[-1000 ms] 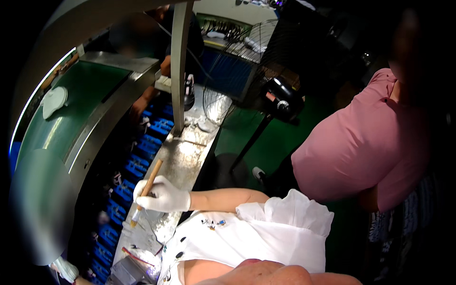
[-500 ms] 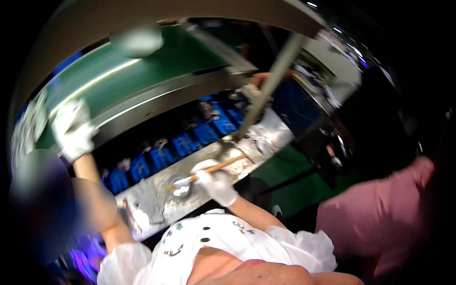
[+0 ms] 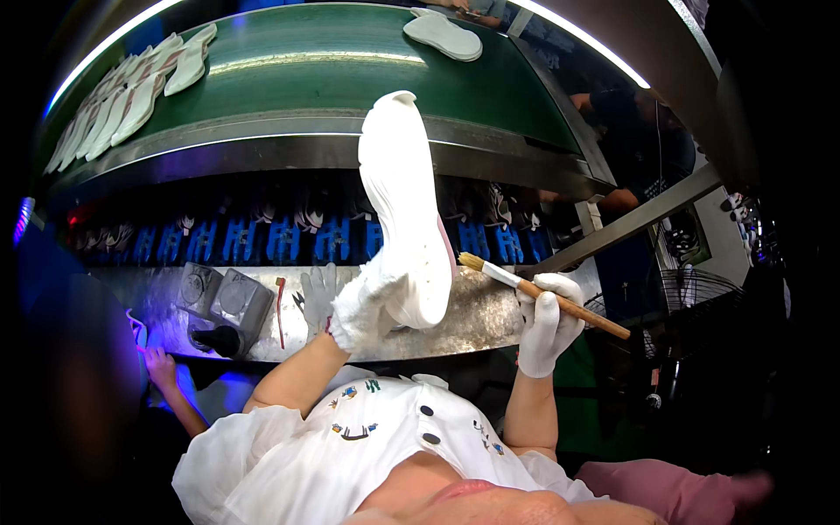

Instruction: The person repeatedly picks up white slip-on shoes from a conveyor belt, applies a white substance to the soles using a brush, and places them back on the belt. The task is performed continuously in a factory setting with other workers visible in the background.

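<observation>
In my gloved left hand (image 3: 363,306) is a white shoe sole (image 3: 401,188), held upright by its lower end with my fingers mostly hidden behind it. My right hand (image 3: 549,331), also in a white glove, is closed round the wooden handle of a paint brush (image 3: 500,275). The brush's pale bristles point left toward the sole's edge, with a small gap between them. Both hands are above a worn metal ledge (image 3: 490,319).
Beyond the ledge runs a green conveyor belt (image 3: 289,92), with several white soles (image 3: 140,103) at left and more soles (image 3: 444,37) farther right. Blue holders (image 3: 284,239) line the shelf below. Grey containers (image 3: 241,302), a red-handled brush (image 3: 280,311) and a spare glove (image 3: 320,293) lie on the ledge. Another person's hand (image 3: 160,367) shows at left.
My left hand has come back from the belt's left side and now holds a white sole. My right hand has lifted the brush away from the small bowl and moved right. The view has turned.
</observation>
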Demonstrator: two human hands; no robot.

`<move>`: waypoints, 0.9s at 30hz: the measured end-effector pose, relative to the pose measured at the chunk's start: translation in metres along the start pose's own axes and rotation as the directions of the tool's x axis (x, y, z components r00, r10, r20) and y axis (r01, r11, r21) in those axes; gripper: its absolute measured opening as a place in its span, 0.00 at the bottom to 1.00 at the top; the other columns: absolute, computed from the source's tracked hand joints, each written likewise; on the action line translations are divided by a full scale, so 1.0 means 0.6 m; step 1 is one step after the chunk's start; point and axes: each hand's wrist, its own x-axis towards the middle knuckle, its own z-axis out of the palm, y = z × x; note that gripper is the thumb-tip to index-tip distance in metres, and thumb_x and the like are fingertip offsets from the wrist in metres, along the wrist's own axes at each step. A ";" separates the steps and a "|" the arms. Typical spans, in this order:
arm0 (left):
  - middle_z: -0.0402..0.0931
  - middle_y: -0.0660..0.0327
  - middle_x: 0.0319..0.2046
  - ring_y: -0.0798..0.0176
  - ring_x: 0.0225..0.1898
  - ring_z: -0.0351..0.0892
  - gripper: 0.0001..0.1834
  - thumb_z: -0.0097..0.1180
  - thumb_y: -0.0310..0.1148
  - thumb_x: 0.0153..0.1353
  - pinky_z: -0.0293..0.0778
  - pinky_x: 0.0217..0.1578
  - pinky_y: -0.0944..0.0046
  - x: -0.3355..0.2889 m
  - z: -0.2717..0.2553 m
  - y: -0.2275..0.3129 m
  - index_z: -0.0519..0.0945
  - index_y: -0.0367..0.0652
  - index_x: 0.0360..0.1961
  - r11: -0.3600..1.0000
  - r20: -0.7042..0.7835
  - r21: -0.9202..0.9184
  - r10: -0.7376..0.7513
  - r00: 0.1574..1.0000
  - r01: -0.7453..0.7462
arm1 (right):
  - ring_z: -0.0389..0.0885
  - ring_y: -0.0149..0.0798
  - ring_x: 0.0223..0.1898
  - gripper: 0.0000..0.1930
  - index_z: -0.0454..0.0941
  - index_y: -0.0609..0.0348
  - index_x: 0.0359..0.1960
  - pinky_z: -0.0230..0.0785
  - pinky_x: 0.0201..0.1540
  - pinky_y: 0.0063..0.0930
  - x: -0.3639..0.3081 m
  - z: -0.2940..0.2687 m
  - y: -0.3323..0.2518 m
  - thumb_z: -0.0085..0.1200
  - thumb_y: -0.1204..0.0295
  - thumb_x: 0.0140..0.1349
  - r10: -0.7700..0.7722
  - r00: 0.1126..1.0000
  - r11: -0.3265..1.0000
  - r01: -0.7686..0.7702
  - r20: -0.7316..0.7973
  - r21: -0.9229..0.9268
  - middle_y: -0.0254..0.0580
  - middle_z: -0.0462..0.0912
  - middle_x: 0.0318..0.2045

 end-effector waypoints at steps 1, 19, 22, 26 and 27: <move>0.63 0.61 0.68 0.60 0.68 0.64 0.48 0.66 0.42 0.58 0.61 0.67 0.56 -0.001 -0.003 -0.001 0.52 0.46 0.74 0.999 0.009 -0.006 -0.050 0.999 0.050 | 0.76 0.23 0.27 0.09 0.76 0.66 0.43 0.67 0.30 0.14 0.005 0.003 -0.005 0.52 0.73 0.67 -0.026 0.999 1.000 0.025 0.020 0.018 0.40 0.81 0.32; 0.65 0.60 0.64 0.63 0.64 0.67 0.50 0.67 0.45 0.56 0.65 0.63 0.61 -0.059 0.030 -0.007 0.53 0.45 0.74 0.964 -0.122 0.242 -0.084 0.989 0.111 | 0.83 0.28 0.31 0.07 0.78 0.67 0.42 0.74 0.33 0.18 0.052 0.037 -0.025 0.55 0.77 0.64 -0.171 0.925 0.902 0.285 0.339 -0.323 0.41 0.83 0.32; 0.66 0.61 0.63 0.64 0.63 0.68 0.47 0.66 0.44 0.57 0.66 0.62 0.61 -0.063 0.032 -0.003 0.55 0.46 0.73 0.969 -0.142 0.211 -0.096 0.985 0.125 | 0.81 0.28 0.29 0.06 0.80 0.66 0.39 0.74 0.32 0.19 0.049 0.048 -0.033 0.57 0.78 0.61 -0.194 0.891 0.885 0.340 0.411 -0.319 0.42 0.83 0.31; 0.68 0.62 0.62 0.64 0.62 0.69 0.45 0.66 0.45 0.58 0.67 0.61 0.61 -0.062 0.035 0.004 0.57 0.46 0.72 0.987 -0.140 0.126 -0.086 0.987 0.103 | 0.78 0.29 0.24 0.05 0.82 0.61 0.35 0.72 0.28 0.21 0.048 0.054 -0.044 0.61 0.78 0.57 -0.227 0.843 0.835 0.427 0.488 -0.348 0.39 0.83 0.27; 0.68 0.62 0.62 0.64 0.62 0.69 0.45 0.66 0.45 0.58 0.67 0.61 0.61 -0.060 0.034 0.004 0.58 0.46 0.72 0.990 -0.132 0.105 -0.080 0.988 0.094 | 0.79 0.30 0.24 0.06 0.82 0.59 0.35 0.73 0.27 0.21 0.048 0.053 -0.047 0.63 0.77 0.56 -0.235 0.833 0.821 0.446 0.501 -0.356 0.38 0.83 0.26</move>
